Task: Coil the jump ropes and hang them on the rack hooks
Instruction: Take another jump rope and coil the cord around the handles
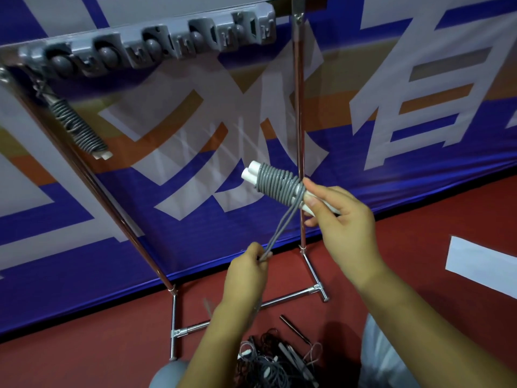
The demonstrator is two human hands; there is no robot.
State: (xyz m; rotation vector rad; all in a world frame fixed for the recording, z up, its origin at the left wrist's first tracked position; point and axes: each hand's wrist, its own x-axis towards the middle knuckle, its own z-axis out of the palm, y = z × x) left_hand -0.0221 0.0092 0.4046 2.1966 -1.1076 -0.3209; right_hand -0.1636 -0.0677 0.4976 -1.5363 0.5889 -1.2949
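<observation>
From the head camera, the right hand (340, 217) grips the white handles of a grey jump rope (275, 184) whose cord is wound tightly around them, held up in front of the metal rack (298, 107). The left hand (249, 268) pinches the doubled loose end of the cord, pulled taut below the coil. A second coiled rope (77, 126) hangs from the grey hook strip (145, 42) at the left. More ropes (275, 359) lie tangled on the red floor (84, 351)
</observation>
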